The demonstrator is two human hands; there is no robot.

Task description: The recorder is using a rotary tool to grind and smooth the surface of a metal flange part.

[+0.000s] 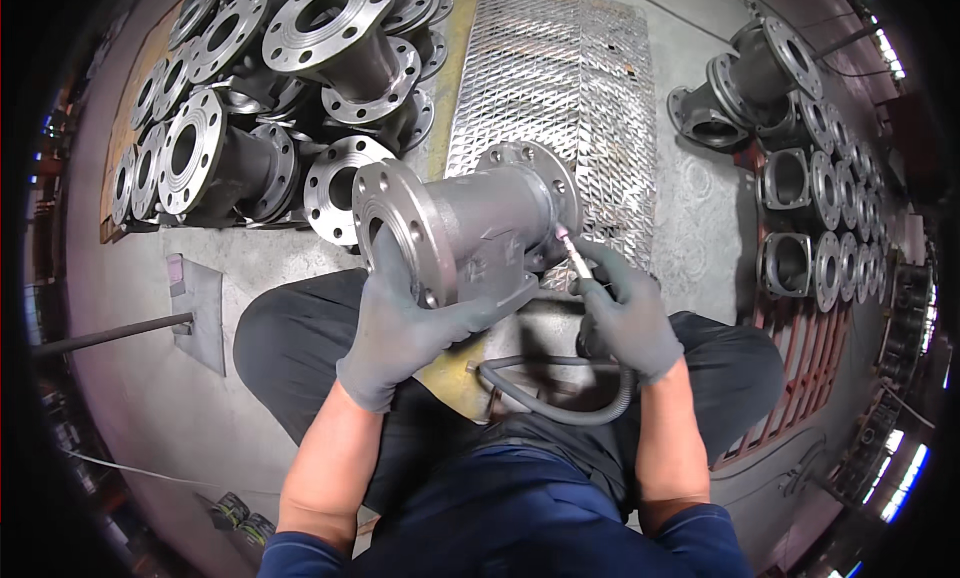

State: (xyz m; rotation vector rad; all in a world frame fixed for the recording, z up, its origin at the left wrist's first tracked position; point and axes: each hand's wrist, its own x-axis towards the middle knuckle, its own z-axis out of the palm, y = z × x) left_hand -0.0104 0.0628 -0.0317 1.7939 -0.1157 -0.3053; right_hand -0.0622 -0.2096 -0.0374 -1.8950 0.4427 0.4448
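Observation:
A grey metal flanged valve body [490, 213] lies tilted in front of me, a round bolt-holed flange at each end. My left hand [405, 323], in a grey glove, grips its near left flange, the fingers reaching into the bore and the thumb along the lower side. In my gloved right hand [628, 313] is an air die grinder [580, 265] with a small pink grinding tip. That tip meets the body just inside the right flange. A grey hose [560, 410] loops below the right hand. My right fingers are partly hidden.
Stacked flanged castings [225, 163] stand at the far left on a wooden board. Beyond the valve body stretches a patterned metal plate [560, 68]. More castings [790, 178] sit at the right on a red rack [790, 368]. A dark rod [110, 335] juts in from the left.

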